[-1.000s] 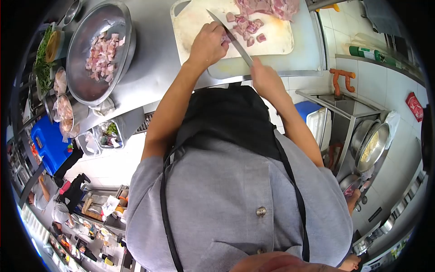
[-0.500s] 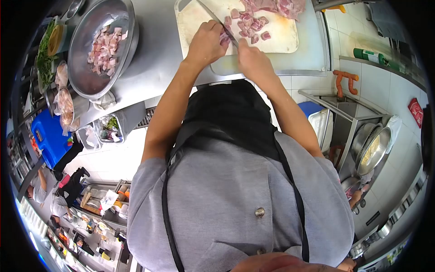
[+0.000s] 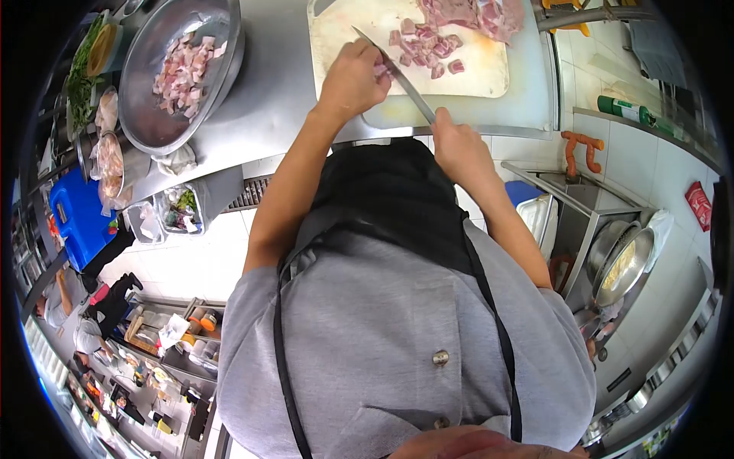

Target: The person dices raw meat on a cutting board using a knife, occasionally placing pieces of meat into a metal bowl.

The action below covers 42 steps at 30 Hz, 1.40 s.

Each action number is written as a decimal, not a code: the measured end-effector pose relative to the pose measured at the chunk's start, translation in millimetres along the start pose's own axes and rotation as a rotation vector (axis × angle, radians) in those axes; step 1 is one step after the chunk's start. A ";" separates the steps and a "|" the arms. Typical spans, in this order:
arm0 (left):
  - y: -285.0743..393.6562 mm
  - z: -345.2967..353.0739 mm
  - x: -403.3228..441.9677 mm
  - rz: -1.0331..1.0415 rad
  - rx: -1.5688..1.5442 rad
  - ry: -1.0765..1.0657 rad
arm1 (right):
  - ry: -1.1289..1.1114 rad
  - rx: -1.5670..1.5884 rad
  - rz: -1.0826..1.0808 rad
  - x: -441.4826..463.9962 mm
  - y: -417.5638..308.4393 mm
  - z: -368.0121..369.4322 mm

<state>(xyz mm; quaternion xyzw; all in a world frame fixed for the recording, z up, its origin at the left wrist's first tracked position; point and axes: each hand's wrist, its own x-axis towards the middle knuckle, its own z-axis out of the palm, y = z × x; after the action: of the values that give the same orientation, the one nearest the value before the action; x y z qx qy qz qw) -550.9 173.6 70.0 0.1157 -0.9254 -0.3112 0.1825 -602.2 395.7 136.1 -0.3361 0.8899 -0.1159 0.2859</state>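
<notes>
- The right hand (image 3: 462, 148) has just drawn back towards the apron (image 3: 390, 180), bringing the knife (image 3: 411, 90) with it; half a second ago that hand was further over the board and the blade reached further away
- To my eye that is the pull of a slicing stroke, so the cutting is in full swing, though whether the edge has gone right through I cannot tell from here
- The right fingers are closed round the handle, which they mostly hide
- The left hand (image 3: 354, 83) has hardly moved on the board; its fingers are bunched together and bent, pinching a bit of meat (image 3: 381, 69) that peeps out right beside the blade, most of it covered by the hand
- The knife slants past those knuckles, its tip beyond them over the white cutting board (image 3: 483, 76); from above I cannot say if the tip touches
- The cut pieces (image 3: 425, 50) lie loosely heaped on the same board, to the right of the blade, and the heap looks much as it did a moment ago, so I see no fresh piece added
- Behind them the bigger slab of meat (image 3: 453, 14) sits at the far edge, apart from both hands
- Off to the left, the steel bowl (image 3: 157, 38) holds paler chunks (image 3: 186, 75), unchanged in that short while, well away from the knife
</notes>
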 end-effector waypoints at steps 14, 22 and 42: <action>-9.8 18.5 -6.9 0.031 0.027 0.090 | -0.040 -0.005 -0.018 13.6 17.2 4.5; 6.3 21.7 -6.2 0.080 0.068 0.167 | 0.115 0.030 -0.132 50.0 -1.4 16.8; 1.7 32.9 -11.9 0.078 0.128 0.224 | 0.050 0.028 -0.175 13.3 55.0 20.2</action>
<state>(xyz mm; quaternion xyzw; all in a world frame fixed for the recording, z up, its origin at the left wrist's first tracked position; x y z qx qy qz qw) -553.8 196.3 43.5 0.1253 -0.9210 -0.2293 0.2890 -627.7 427.7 92.1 -0.4055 0.8623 -0.1614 0.2569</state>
